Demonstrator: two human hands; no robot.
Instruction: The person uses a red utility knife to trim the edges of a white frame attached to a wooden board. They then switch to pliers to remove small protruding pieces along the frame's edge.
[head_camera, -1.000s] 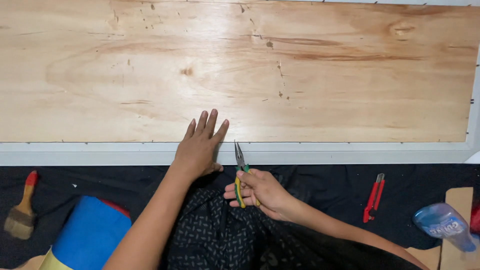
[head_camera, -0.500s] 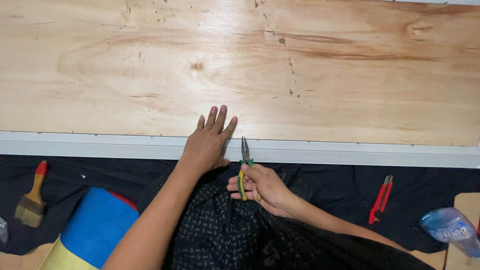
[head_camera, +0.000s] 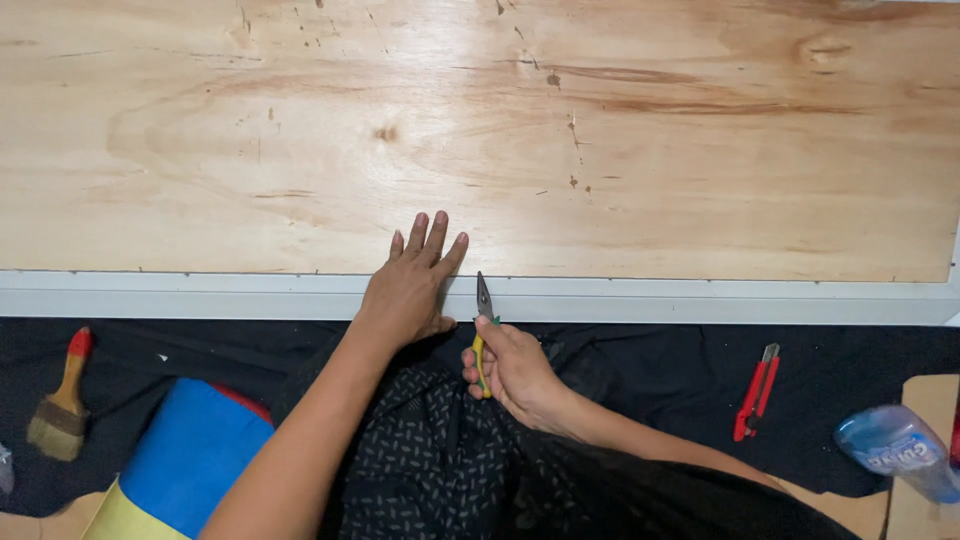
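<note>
Broadly, a pale plywood panel (head_camera: 560, 130) filled the whole upper half of the frame, its grain and a few dark knots showing, and along its lower edge ran a light grey-white frame strip (head_camera: 200, 297) from the left border to the right. Below that strip lay a black cloth (head_camera: 640, 365) spread across the bottom of the picture, apparently to catch the tools and keep them off the floor. At the lower left sat a blue and yellow roll (head_camera: 180, 460) with a red end, and at the lower right a clear blue-tinted plastic bottle (head_camera: 895, 450) lay on its side. The left hand (head_camera: 410, 290) rested flat with its fingers spread, palm over the strip and fingertips on the panel just above centre, seemingly to steady the board's edge. Just right of it the right hand (head_camera: 510, 370) had its grip closed around the yellow handles of a pair of needle-nose pliers (head_camera: 484, 310), whose tip pointed up and met the strip, close beside the left thumb; whether the tip pinched anything could not be told. A paintbrush (head_camera: 62, 400) with a red-tipped wooden handle lay at the far left, and a small red cutter (head_camera: 755, 392) at the right.
</note>
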